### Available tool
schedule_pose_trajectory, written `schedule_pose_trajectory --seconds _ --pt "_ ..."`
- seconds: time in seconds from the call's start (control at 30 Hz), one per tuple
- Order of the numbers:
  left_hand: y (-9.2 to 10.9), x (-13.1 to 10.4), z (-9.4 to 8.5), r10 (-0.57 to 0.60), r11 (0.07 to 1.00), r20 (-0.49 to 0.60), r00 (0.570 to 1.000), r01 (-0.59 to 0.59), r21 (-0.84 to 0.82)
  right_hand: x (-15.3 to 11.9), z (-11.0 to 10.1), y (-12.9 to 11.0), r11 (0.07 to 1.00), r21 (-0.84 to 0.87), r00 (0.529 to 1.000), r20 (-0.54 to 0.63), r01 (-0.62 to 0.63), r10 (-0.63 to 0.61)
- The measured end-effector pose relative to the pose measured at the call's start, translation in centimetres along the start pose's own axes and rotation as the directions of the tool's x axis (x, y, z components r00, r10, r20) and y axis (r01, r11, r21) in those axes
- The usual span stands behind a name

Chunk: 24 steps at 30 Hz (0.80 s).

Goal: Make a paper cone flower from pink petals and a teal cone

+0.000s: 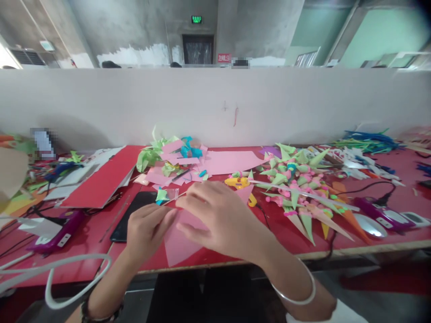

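My left hand point(146, 229) is closed, with thumb and forefinger pinched near one end of a thin pale stick point(173, 198). The stick slants up to the fingers of my right hand point(215, 215), which curl over its other end; my right thumb stands apart from them. Beneath both hands lies a sheet of pink paper point(182, 249), partly hidden by my right hand. Just beyond my fingers are a small light-green and blue paper piece point(162, 195) and a yellow glue gun point(237, 182).
Green and pink paper cones point(299, 179) are heaped at the right. A black phone point(134, 215) lies left of my hands, near a red board point(104, 177). Purple power strips point(65, 231) with cables sit at both sides. A white partition point(134, 103) rises behind the table.
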State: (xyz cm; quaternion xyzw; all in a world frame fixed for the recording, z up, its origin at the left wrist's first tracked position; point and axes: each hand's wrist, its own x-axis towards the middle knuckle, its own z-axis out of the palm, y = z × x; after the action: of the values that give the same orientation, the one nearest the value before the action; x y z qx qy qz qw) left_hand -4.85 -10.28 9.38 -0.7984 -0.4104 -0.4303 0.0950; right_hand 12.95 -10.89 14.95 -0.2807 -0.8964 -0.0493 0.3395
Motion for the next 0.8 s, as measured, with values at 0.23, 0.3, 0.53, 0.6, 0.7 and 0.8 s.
schedule_pose_trajectory --seconds 0.23,0.3,0.53,0.6,0.7,0.8 --pt "1.0 -0.1 0.7 -0.038 0.994 0.055 0.998 0.043 -0.098 -1.4 5.5 1.6 0.999 0.003 0.993 -0.116 -0.037 0.037" --pt "1.1 -0.1 0.7 -0.031 0.993 0.094 0.995 0.041 -0.115 -1.5 5.7 1.7 0.999 0.005 0.99 -0.136 -0.038 0.038" --pt "0.9 -0.3 0.9 -0.029 0.996 0.053 0.998 0.033 -0.083 -2.1 4.9 2.7 0.996 0.042 0.989 -0.124 -0.079 0.084" --pt "0.7 -0.2 0.8 -0.042 0.997 0.035 0.999 0.044 -0.065 -2.7 4.5 3.2 0.993 0.061 0.985 -0.138 -0.099 0.107" --pt "0.4 0.0 0.4 -0.068 0.997 0.015 0.998 0.069 -0.035 -3.6 3.6 4.2 0.99 0.058 0.974 -0.182 -0.127 0.136" --pt "-0.1 0.2 -0.1 -0.115 0.993 0.002 0.993 0.115 -0.007 -4.7 2.6 5.2 0.987 0.008 0.968 -0.194 -0.159 0.157"
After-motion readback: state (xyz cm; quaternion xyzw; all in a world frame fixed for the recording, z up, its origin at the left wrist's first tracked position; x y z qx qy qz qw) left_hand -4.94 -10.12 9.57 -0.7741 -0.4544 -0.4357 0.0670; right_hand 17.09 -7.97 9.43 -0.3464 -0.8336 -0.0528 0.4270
